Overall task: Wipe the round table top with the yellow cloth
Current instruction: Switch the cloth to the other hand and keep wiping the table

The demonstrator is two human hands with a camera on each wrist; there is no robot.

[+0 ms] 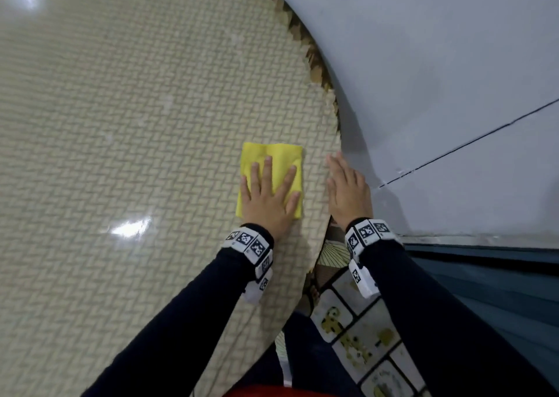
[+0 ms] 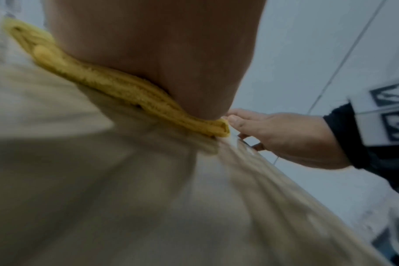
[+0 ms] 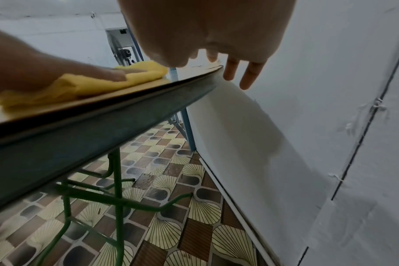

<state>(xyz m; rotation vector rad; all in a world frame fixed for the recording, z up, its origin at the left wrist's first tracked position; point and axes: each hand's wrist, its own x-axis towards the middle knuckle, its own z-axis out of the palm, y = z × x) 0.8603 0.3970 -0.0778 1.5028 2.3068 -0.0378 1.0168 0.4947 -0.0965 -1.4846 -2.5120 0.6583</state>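
The round table top point(image 1: 121, 154) has a glossy beige woven pattern. A folded yellow cloth point(image 1: 281, 157) lies flat near its right edge. My left hand point(image 1: 269, 194) presses down on the cloth with spread, straight fingers. In the left wrist view the palm point(image 2: 159, 54) sits on the cloth point(image 2: 125, 90). My right hand point(image 1: 344, 184) is at the table's right rim beside the cloth and holds nothing. In the right wrist view its straight fingers point(image 3: 246, 77) reach past the rim point(image 3: 103, 126). I cannot tell whether it touches the table.
A pale grey wall point(image 1: 438, 63) stands close along the table's right side. Green metal legs point(image 3: 116, 180) show under the top. Patterned floor tiles point(image 1: 357, 330) lie below, near my body. The table stretches far to the left.
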